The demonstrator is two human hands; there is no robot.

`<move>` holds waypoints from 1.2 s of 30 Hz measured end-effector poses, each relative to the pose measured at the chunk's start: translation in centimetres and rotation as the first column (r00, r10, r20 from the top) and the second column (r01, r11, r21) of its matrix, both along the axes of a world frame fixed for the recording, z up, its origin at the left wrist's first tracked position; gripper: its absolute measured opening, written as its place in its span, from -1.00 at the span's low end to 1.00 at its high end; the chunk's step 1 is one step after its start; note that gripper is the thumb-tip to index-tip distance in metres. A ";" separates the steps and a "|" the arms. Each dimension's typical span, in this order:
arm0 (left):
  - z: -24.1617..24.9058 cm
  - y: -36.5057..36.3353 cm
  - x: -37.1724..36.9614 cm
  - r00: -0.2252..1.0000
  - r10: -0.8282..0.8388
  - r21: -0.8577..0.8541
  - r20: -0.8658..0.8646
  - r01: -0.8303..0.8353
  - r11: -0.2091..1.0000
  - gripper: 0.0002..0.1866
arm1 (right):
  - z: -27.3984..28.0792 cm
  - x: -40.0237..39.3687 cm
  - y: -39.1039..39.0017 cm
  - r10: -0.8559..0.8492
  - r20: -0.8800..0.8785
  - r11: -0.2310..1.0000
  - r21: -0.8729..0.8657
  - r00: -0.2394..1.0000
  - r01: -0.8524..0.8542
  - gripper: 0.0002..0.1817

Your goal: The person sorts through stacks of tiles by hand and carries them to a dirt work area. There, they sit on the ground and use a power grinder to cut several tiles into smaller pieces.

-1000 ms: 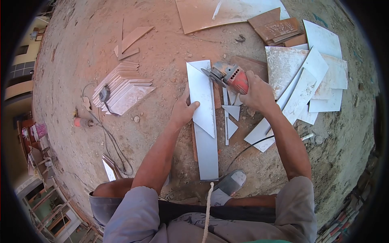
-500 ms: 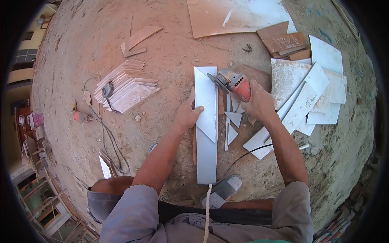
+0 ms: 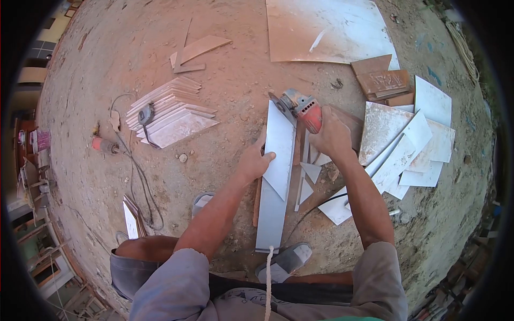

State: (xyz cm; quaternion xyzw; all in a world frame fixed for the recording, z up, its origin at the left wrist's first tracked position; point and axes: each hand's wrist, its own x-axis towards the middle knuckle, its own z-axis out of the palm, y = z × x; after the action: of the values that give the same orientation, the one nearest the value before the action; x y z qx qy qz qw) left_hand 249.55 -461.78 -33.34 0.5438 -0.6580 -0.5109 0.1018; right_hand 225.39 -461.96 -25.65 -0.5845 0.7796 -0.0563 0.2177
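My right hand [image 3: 333, 138] is wrapped around the red body of an angle grinder [image 3: 308, 111]. The grinder's disc overlaps the far end of a white slanted-end tile piece [image 3: 279, 147]. That piece lies on top of a longer pale tile strip [image 3: 271, 227], which runs back toward my feet. With my left hand [image 3: 254, 163] I grip the upper piece at its left edge, thumb on its face and fingers hidden at the side. Small triangular offcuts [image 3: 310, 172] and narrow strips lie just right of the tiles.
A stack of cut tiles [image 3: 174, 120] on the left carries a tape measure [image 3: 145, 114]. Another red power tool [image 3: 105, 145] with a cord lies nearby. White tile pieces [image 3: 393, 160] are piled at right, and a large sheet [image 3: 332, 32] lies at the far side. A metal square [image 3: 184, 68] rests beyond the stack.
The grinder has moved across to the tile's far end, its disc now over the end edge rather than the right side. My left hand keeps its hold. The whole view has shifted slightly.
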 end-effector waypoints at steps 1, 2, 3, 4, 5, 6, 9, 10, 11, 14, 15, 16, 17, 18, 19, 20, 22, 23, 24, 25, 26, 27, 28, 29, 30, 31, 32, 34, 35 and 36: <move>0.2 0.0 0.0 1.000 0.006 0.000 -0.003 -0.006 1.000 -0.07 | 0.1 0.2 -0.5 -0.024 0.009 0.999 0.028 1.000 0.024 -0.43; 0.5 0.0 0.0 1.000 -0.008 -0.014 0.018 0.008 1.000 -0.07 | 0.3 0.4 -0.9 -0.049 0.016 0.997 0.056 0.999 0.048 -0.39; 0.7 -0.1 -0.1 0.999 -0.021 -0.028 0.039 0.022 0.999 -0.06 | 0.3 0.6 -1.2 -0.045 0.011 0.998 0.054 0.999 0.044 -0.39; 0.8 -0.2 -0.1 0.999 -0.017 -0.030 0.035 0.018 0.999 -0.06 | 0.3 0.7 -1.6 -0.041 0.014 0.997 0.063 0.999 0.040 -0.37; 0.9 -0.2 -0.1 0.998 -0.021 -0.012 0.055 0.022 1.000 -0.05 | 0.4 0.8 -1.8 -0.038 0.016 0.997 0.073 0.999 0.036 -0.36; 1.0 -0.2 -0.1 0.997 -0.027 0.007 0.076 0.026 1.000 -0.05 | 0.5 0.9 -2.1 -0.035 0.013 0.997 0.073 0.999 0.034 -0.36; 0.6 0.0 0.1 0.999 -0.019 -0.023 0.037 0.020 1.000 -0.04 | 0.9 1.5 -3.0 -0.031 0.056 0.999 0.039 0.998 0.029 -0.42; 0.0 0.0 0.2 0.999 -0.018 -0.024 0.038 0.019 1.000 -0.04 | 1.1 1.8 -3.3 -0.038 0.064 0.998 0.047 0.997 0.035 -0.41; -0.7 0.0 0.2 1.000 -0.008 -0.015 0.005 0.008 1.000 -0.04 | 1.2 2.0 -3.5 -0.045 0.071 0.998 0.057 0.996 0.041 -0.41; -0.4 -0.1 0.1 1.000 -0.004 0.005 0.001 0.004 1.000 -0.04 | 1.3 2.2 -4.0 -0.048 0.084 0.996 0.082 0.995 0.041 -0.40; 0.0 -0.1 0.0 1.000 -0.008 0.012 0.028 0.008 1.000 -0.04 | 1.4 2.1 -3.8 -0.049 0.083 0.995 0.087 0.995 0.041 -0.40; 0.0 0.0 0.0 1.000 -0.010 0.016 0.027 0.009 1.000 -0.04 | 1.5 2.0 -3.6 -0.041 0.078 0.996 0.087 0.996 0.034 -0.39; -0.1 -0.1 0.0 1.000 -0.009 0.004 0.016 0.009 1.000 -0.05 | 1.6 1.8 -3.4 -0.033 0.074 0.996 0.087 0.997 0.027 -0.38; -0.1 -0.1 0.1 1.000 -0.009 -0.007 0.005 0.009 1.000 -0.05 | 1.2 1.6 -3.0 -0.035 0.072 0.995 0.091 0.997 0.029 -0.38; 0.1 0.0 0.1 1.000 -0.011 -0.001 0.005 0.011 1.000 -0.05 | 0.7 1.2 -2.5 -0.021 0.057 0.998 0.052 0.998 0.018 -0.37; 0.2 0.0 0.1 1.000 -0.004 -0.006 0.011 0.004 1.000 -0.06 | 0.3 1.0 -2.0 -0.008 0.041 1.000 0.014 0.999 0.007 -0.37; 0.4 -0.2 0.0 1.000 -0.005 -0.009 0.015 0.005 1.000 -0.06 | -0.1 0.5 -1.1 -0.022 0.023 1.000 0.015 1.000 0.022 -0.37; 0.6 -0.2 -0.1 1.000 0.002 0.022 -0.019 -0.001 1.000 -0.08 | -0.2 0.3 -0.7 -0.032 0.006 0.999 0.012 0.999 0.032 -0.38; 0.6 -0.3 -0.1 0.999 0.009 0.052 -0.052 -0.007 0.999 -0.10 | -0.3 0.0 -0.2 -0.039 0.006 0.999 0.016 0.999 0.039 -0.38; 0.4 -0.3 -0.1 0.999 0.005 0.056 -0.051 -0.002 0.998 -0.10 | -0.4 -0.4 0.2 -0.036 0.024 0.999 0.019 0.999 0.035 -0.34; 0.1 -0.2 0.0 0.995 0.017 0.068 -0.101 -0.010 0.998 -0.11 | -0.5 -0.8 0.6 -0.032 0.041 0.999 0.020 0.999 0.031 -0.30; -0.1 -0.2 0.0 0.988 0.030 0.080 -0.152 -0.018 0.997 -0.11 | -0.6 -1.0 1.0 -0.036 0.041 0.999 0.021 0.999 0.035 -0.30; -0.2 -0.2 0.0 0.988 0.026 0.081 -0.152 -0.014 0.997 -0.11 | -0.7 -1.2 1.5 -0.031 0.033 1.000 0.007 0.999 0.030 -0.33; -0.4 -0.2 0.0 0.984 0.039 0.100 -0.175 -0.021 0.995 -0.11 | -0.7 -1.4 1.9 -0.024 0.026 1.000 -0.007 0.999 0.024 -0.36; -0.5 -0.2 0.1 0.979 0.053 0.118 -0.197 -0.030 0.993 -0.11 | -0.8 -1.5 2.3 -0.025 0.026 1.000 -0.008 0.999 0.025 -0.36; -1.1 -0.1 0.2 0.979 0.053 0.119 -0.197 -0.030 0.992 -0.11 | -0.8 -1.7 2.7 -0.034 0.044 0.999 -0.024 0.998 0.035 -0.39; -1.8 0.0 0.2 0.979 0.071 0.071 -0.192 -0.058 0.996 -0.11 | -0.8 -1.7 3.0 -0.043 0.062 0.998 -0.040 0.997 0.045 -0.42; -2.1 0.2 0.3 0.978 0.091 0.024 -0.188 -0.088 0.996 -0.10 | -0.7 -1.8 3.4 -0.053 0.048 0.998 -0.023 0.997 0.054 -0.41; -1.8 0.1 0.3 0.985 0.072 0.005 -0.155 -0.072 0.997 -0.10 | -0.6 -1.8 3.6 -0.064 0.034 0.998 -0.009 0.997 0.065 -0.41; -1.5 0.0 0.2 0.991 0.051 -0.013 -0.123 -0.053 0.998 -0.10 | -0.5 -1.9 3.8 -0.065 0.032 0.998 -0.008 0.997 0.065 -0.41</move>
State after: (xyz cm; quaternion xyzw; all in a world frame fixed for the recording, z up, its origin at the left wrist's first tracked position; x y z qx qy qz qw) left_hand 249.80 -461.78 -34.80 0.5276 -0.6401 -0.5351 0.1598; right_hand 223.52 -458.12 -26.19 -0.5588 0.7944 -0.0764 0.2255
